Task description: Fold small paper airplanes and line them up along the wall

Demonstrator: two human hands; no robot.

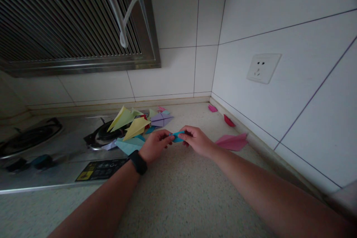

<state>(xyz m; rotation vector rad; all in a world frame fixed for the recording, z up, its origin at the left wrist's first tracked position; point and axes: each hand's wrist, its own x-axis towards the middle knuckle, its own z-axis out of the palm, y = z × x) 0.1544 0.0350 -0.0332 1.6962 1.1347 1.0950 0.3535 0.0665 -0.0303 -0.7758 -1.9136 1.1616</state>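
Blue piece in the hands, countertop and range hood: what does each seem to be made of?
Blue piece: probably matte paper; it looks thin and evenly coloured, though it is small and partly hidden.
Countertop: stone or a stone-like composite, low sheen; fine speckles suggest it, but leave open which.
Range hood: likely metal, perhaps stainless steel; its grey frame has a soft shine.

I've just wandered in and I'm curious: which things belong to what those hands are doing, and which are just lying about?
In use:
- blue paper, held by the left hand and right hand

Apparently just lying about, untouched:
- yellow folded paper
- purple folded paper
- pink folded paper
- red folded paper
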